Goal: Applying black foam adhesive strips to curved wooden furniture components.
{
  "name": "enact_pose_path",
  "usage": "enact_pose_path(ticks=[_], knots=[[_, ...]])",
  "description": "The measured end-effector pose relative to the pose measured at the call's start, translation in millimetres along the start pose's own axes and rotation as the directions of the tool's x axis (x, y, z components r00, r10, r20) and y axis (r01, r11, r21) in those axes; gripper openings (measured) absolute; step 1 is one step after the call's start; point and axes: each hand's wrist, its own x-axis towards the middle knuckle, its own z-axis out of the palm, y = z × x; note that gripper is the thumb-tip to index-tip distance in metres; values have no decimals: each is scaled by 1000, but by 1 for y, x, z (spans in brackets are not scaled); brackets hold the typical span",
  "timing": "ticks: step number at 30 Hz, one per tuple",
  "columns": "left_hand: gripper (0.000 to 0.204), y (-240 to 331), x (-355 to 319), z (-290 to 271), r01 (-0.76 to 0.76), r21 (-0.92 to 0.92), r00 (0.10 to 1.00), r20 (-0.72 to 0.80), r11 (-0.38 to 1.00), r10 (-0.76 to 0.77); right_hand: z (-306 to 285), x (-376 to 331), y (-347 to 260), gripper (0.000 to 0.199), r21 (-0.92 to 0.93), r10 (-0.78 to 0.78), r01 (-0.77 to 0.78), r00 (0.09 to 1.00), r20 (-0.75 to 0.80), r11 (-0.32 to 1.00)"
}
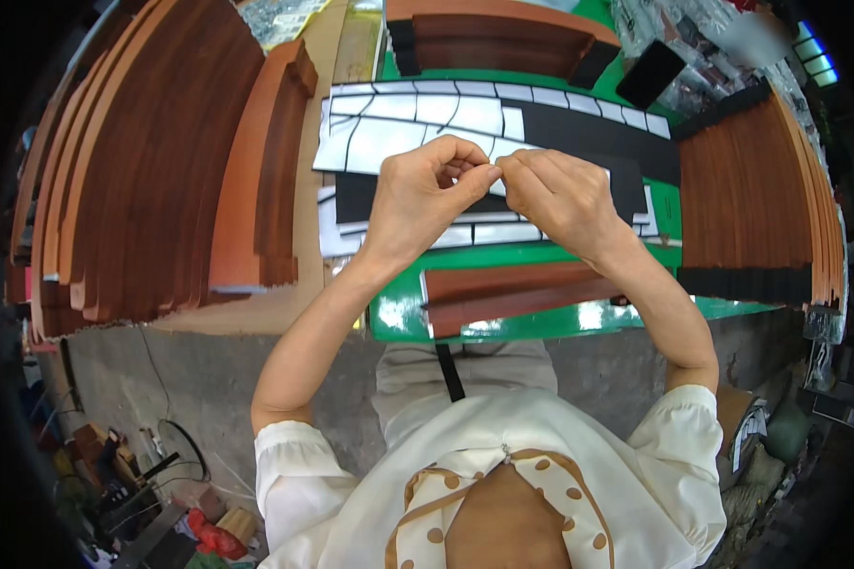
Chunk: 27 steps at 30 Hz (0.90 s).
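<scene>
My left hand and my right hand meet above the middle of the table, fingertips almost touching. Thumb and forefinger of the left are pinched; the right is curled closed. Whatever is between the fingers is too small to make out. Below them lie white pieces with black lines and black flat pieces, layered over each other. Closer to me a reddish-brown strip rests on the shiny green tabletop.
Tall stacks of brown, wood-coloured panels stand at the left and right. Another brown stack lies at the far side. A black phone-like slab sits by clear plastic wrapping. Floor clutter includes a red bag.
</scene>
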Motion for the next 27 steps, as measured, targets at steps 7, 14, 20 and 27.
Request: enact_pose_path(ticks=[7, 14, 20, 27], knots=[[17, 12, -77, -15, -355, 281, 931, 26, 892, 363, -46, -7, -71, 25, 443, 356, -455, 888, 290, 772], [28, 2, -133, -12, -573, 370, 805, 83, 732, 588, -57, -23, -123, 29, 424, 283, -373, 923, 260, 825], [41, -27, -156, -13, -235, 127, 935, -242, 964, 260, -44, -41, -125, 30, 398, 447, -546, 836, 318, 737], [34, -50, -153, 0, -86, 188, 974, -190, 978, 122, -27, -40, -125, 26, 379, 411, -539, 834, 369, 753]])
